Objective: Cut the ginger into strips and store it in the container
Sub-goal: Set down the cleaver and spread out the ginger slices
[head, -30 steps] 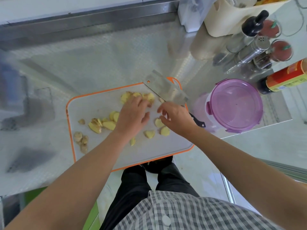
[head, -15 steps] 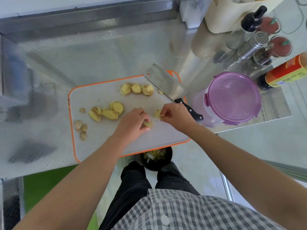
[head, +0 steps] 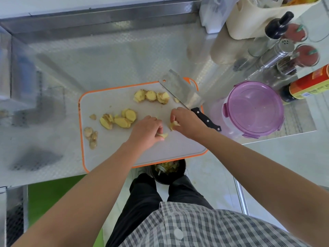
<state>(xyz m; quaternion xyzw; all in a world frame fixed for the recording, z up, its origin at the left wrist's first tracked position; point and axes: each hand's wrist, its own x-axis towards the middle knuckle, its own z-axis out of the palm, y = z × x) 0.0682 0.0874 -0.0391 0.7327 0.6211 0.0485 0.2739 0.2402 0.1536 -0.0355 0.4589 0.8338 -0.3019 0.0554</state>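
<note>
The board (head: 110, 157) carries the ginger (head: 124, 120) only as flat slices, in loose rows running left to right; no strips yet, I judge. The container (head: 252, 109) sits lidded beside it, storing undone. The cleaver (head: 179, 90) lies diagonally, blade pointing far-left. Left hand (head: 146, 131) and right hand (head: 187, 122) each pinch one slice in curled fingers.

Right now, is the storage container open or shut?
Shut: the purple lid sits flat across the container, covering its mouth. Whether it is latched down, cannot tell.
</note>
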